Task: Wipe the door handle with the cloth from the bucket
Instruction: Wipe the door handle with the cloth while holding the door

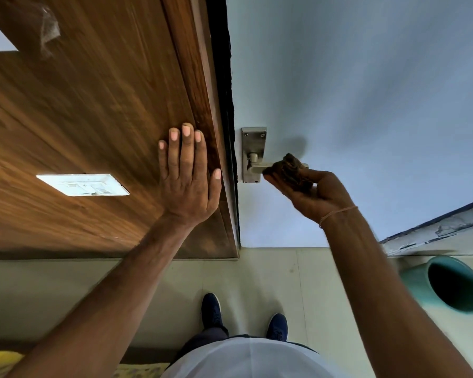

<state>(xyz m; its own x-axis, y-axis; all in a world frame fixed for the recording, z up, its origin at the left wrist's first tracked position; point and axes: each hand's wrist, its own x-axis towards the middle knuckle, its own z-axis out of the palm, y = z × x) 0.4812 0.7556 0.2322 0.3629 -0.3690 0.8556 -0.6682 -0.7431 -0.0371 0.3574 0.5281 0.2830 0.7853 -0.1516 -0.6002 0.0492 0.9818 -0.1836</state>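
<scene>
A metal lever door handle (253, 166) on a steel backplate sits on the pale blue door (366, 91), close to its left edge. My right hand (311, 189) holds a bunched brown cloth (291, 170) pressed over the outer end of the lever, hiding that end. My left hand (187, 175) lies flat with fingers spread on the wooden panel (93, 105) beside the door frame and holds nothing. The teal bucket (445, 285) stands on the floor at the lower right, its inside dark.
A white switch plate (84, 184) is set in the wooden panel left of my left hand. My two dark blue shoes (243, 320) stand on the pale tiled floor below the handle. A chipped white ledge (434, 236) runs above the bucket.
</scene>
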